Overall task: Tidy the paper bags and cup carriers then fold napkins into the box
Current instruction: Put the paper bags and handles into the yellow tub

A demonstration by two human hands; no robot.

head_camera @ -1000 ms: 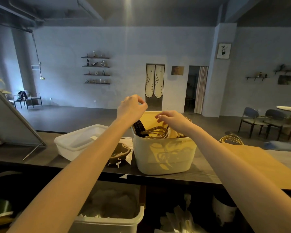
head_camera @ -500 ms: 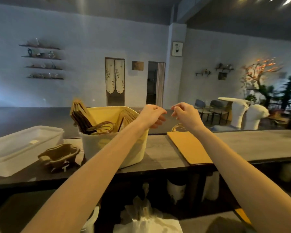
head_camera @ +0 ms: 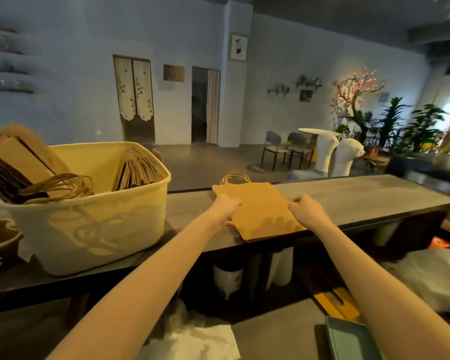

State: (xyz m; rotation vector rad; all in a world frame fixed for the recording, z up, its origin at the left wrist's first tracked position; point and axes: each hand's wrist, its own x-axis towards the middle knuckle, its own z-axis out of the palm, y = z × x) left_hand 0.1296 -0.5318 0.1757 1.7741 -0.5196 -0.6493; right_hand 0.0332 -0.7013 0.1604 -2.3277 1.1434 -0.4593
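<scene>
Now both hands grip flat paper bag (head_camera: 260, 209); tub (head_camera: 109, 216) holds bags.

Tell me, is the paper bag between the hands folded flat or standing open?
Folded flat: the paper bag lies on the counter, handles at its far end.

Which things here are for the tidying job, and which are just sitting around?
For the job:
- flat bag, held at its sides by the left hand and right hand
- tub with bags standing in it
- cup carrier left of the tub

Just lying about:
- chairs
- plants
- lit tree
- tray
</scene>
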